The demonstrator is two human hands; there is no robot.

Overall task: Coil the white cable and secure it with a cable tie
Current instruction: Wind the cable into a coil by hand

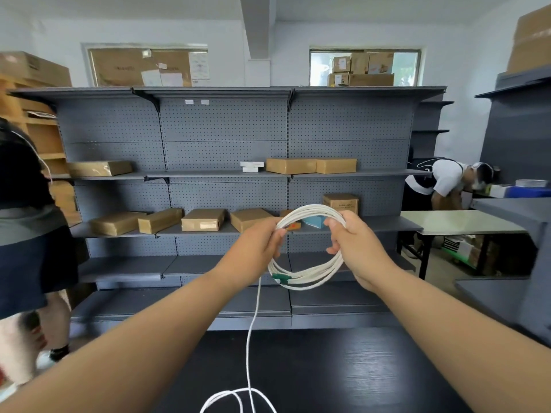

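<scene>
Head view, left edge first: who stands there?
– A person (pixel 26 239) in dark clothes, cut off by the frame, close to the grey shelving unit (pixel 223 129) that fills the far wall.
– What do the shelves carry?
– Taped brown parcels (pixel 202 219), lying flat in a row on the lower shelf, all closed, so their contents cannot be seen. One shelf up lie more parcels and two small white boxes (pixel 252 166), stacked and closed too.
– And the hands?
– The left hand (pixel 259 245) has its fingers curled round the left side of the white cable (pixel 310 280), which is wound into a round coil of several loops and held in the air, out beyond the black tabletop (pixel 357 371). A green piece (pixel 281 277) sits on the lower left of the coil; what it is I cannot tell. A loose strand (pixel 252 323) drops from there to the near edge of the tabletop and curls.
– The other one?
– The right hand (pixel 360 248) grips the coil's upper right, fingers wrapped over the loops. Behind it a square cardboard box (pixel 340 204) stands shut. Far right, another person (pixel 444 178) bends over beside a pale table (pixel 459 222).
</scene>
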